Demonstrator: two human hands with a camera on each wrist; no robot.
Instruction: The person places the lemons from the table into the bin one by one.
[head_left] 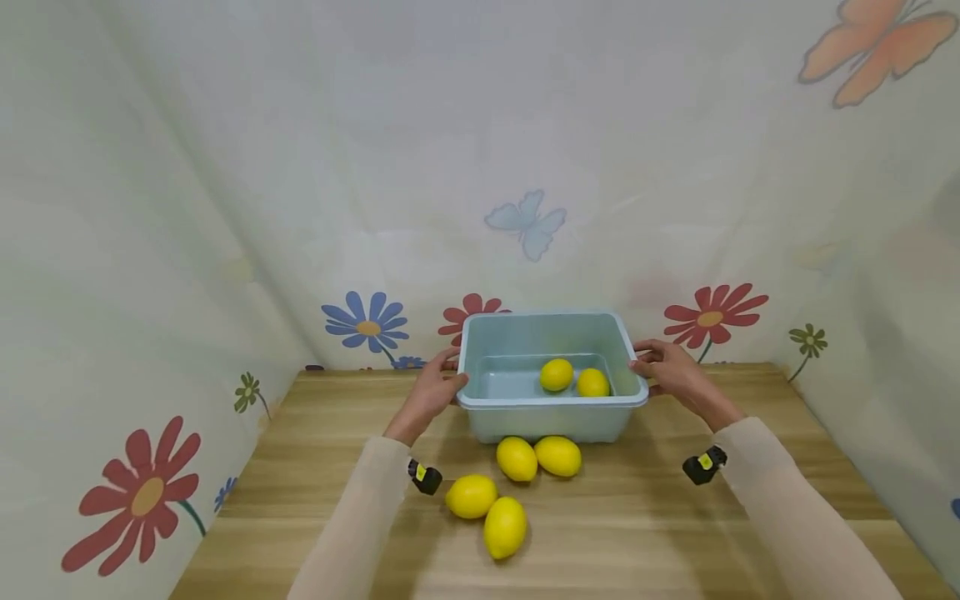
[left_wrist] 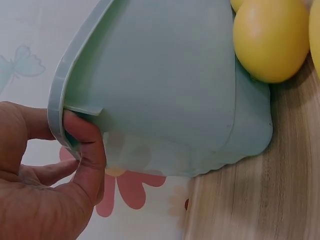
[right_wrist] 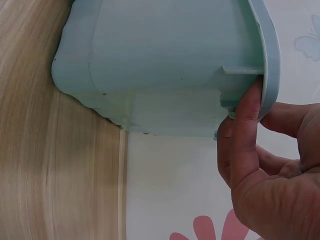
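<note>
A pale blue plastic basin [head_left: 551, 422] stands toward the back of the wooden table, with two lemons inside, one left lemon [head_left: 556, 375] and one right lemon [head_left: 592, 382]. My left hand [head_left: 432, 390] grips the basin's left rim, thumb on top and fingers under the lip. At the opposite end, my right hand [head_left: 678, 377] holds the right rim in the same manner. Both wrist views show curled fingers tucked beneath the rim, the left hand [left_wrist: 55, 170] and the right hand [right_wrist: 270, 160]. Just in front of the basin lie two lemons [head_left: 517, 459] side by side.
Nearer the front of the wooden table [head_left: 615, 533] are two more lemons, one lying sideways [head_left: 471, 497] and one pointing forward [head_left: 506, 528]. A flower-printed curtain [head_left: 420, 167] surrounds the back and sides of the table, close behind the basin.
</note>
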